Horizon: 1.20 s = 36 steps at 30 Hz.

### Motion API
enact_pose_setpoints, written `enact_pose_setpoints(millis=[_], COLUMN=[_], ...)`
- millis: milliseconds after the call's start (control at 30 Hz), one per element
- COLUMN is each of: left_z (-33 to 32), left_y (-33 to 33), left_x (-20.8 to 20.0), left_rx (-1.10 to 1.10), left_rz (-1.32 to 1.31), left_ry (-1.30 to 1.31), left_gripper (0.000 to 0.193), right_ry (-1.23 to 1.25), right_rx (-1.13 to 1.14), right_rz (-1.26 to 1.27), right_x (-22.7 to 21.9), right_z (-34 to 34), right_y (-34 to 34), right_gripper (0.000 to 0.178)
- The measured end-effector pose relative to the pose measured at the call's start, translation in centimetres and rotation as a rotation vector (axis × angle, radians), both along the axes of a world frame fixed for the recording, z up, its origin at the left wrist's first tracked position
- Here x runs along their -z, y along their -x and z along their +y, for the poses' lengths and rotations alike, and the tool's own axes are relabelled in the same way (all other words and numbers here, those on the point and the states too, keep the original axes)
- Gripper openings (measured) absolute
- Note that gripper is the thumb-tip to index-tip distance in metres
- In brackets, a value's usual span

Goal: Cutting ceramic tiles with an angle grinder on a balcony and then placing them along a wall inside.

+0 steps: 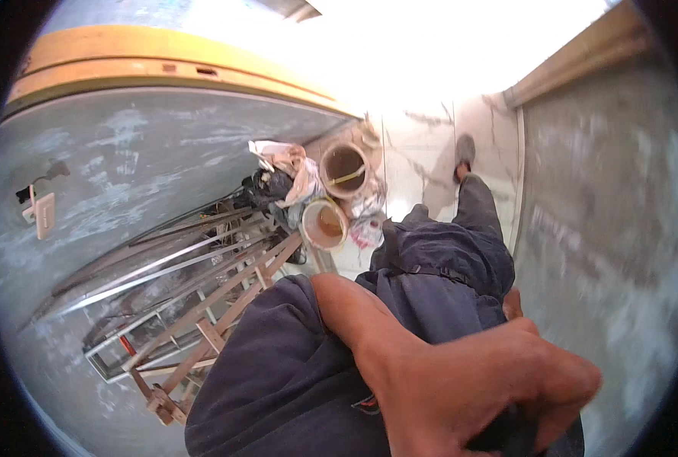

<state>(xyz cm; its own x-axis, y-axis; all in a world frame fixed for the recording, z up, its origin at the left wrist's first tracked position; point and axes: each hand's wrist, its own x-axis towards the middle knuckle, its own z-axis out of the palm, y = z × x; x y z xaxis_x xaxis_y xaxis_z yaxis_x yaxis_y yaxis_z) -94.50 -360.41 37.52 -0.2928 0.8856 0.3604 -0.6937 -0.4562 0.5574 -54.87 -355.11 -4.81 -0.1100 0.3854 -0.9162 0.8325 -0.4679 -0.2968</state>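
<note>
Your hand [461, 381] has its fingers closed around a dark object [506, 434] near your trousers [293, 365]; keep that grip firm, buckets [331, 198] far left.

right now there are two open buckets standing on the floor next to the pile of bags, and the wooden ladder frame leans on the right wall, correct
Not quite. The wooden ladder frame lies against the left wall, not the right one. The rest holds: two open buckets stand on the floor beside the pile of bags, as the head view shows.

Blown-out glare top centre, fisheye bend w/ dark rim, right side motion-blurred
</note>
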Motion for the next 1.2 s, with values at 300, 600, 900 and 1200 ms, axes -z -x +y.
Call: enact_pose_setpoints(millis=[300,600,900,1200], left_z=[8.8,10.8,36.5,69.7], left_y=[17.3,35.9,63.3,68.1], left_x=[5.2,32.0,28.8,28.6], left_rx=[0.122,-0.153,0.188,-0.031], left_rz=[0.413,0.541,1.676,1.536], left_ry=[0.528,1.479,1.303,1.13], left_gripper=[0.055,0.057,0.055,0.042], right_ry=[0.053,-0.407,-0.24,-0.053], right_rx=[0.029,-0.477,0.048,0.142], right_rz=[0.272,0.447,0.16,0.176], right_x=[-1.0,2.8,-2.6,4.5], right_z=[26.8,38.6,52.8,67.7], right_y=[30.3,52.3,61.0,61.1], right_gripper=[0.027,0.049,0.07,0.078])
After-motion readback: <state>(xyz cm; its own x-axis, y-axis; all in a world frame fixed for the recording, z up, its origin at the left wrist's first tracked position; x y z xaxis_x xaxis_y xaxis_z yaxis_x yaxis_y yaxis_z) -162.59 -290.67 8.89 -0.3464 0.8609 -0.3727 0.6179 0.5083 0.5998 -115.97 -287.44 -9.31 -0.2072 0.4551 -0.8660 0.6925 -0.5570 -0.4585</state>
